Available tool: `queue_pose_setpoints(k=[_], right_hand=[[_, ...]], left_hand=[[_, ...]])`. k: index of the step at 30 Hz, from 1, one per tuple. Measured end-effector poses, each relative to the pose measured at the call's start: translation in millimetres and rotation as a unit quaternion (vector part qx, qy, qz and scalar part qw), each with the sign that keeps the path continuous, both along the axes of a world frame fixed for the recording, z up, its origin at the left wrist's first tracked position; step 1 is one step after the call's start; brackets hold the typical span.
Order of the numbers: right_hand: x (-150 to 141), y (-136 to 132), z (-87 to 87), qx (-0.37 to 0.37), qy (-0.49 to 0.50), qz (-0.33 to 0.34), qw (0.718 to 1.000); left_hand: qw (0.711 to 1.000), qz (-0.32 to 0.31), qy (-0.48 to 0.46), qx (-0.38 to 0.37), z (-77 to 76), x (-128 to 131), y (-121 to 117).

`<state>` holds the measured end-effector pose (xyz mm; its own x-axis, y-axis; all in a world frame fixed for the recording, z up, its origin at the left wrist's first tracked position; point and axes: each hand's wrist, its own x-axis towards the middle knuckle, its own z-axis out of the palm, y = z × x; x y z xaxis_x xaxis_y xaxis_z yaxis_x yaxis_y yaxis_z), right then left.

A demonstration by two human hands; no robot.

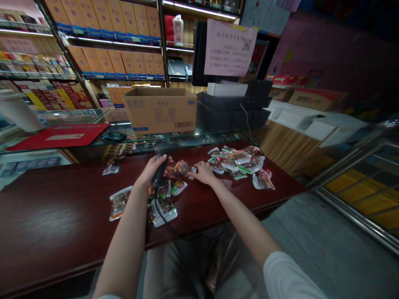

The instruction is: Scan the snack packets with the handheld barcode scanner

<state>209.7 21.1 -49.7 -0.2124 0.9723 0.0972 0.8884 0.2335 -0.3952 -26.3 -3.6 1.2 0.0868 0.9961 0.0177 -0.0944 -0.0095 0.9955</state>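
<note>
My left hand (152, 170) is wrapped round a black handheld barcode scanner (160, 172), whose cable runs down toward my lap. To the right of it, my right hand (203, 172) pinches the edge of a clear snack packet (182, 167) with an orange stripe. Below the scanner lie several more snack packets (165, 209), partly hidden by my left hand and the cable. Another packet (120, 202) rests left of my left forearm. Beyond my right hand is a heap of similar packets (237, 160), with a single packet (263, 180) at its right edge.
A cardboard box (160, 110) stands on the glass counter behind the dark red table (52, 220). Beside it are a monitor with a paper sign (230, 47) and a black cash drawer (230, 114). At left are a mouse (114, 136), a red folder (62, 137) and a white cup (20, 110).
</note>
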Motion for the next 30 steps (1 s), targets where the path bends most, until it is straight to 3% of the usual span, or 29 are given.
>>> queue_pose_setpoints(k=[5,9,15,21,30], right_hand=[[-2.1,8.5,-20.1,0.037,0.05,-0.027,0.998],[13.6,16.3,-25.0,0.059,0.168,-0.053,0.983],[42.1,22.9,-12.1,0.13,0.388,-0.084,0.908],[41.5,17.4,-5.3,0.162,0.489,-0.079,0.853],[36.8,13.7,-1.5,0.133,0.392,-0.086,0.906]], left_hand=[[1.0,0.028,-0.011,0.003,-1.2,-9.7,1.7],[1.0,0.01,-0.027,0.011,0.7,-2.2,-1.1],[0.998,-0.046,-0.031,0.001,4.2,31.2,-12.6],[0.996,-0.086,-0.033,-0.005,1.7,63.0,-26.5],[0.992,-0.115,-0.042,-0.011,-2.6,70.5,-28.8]])
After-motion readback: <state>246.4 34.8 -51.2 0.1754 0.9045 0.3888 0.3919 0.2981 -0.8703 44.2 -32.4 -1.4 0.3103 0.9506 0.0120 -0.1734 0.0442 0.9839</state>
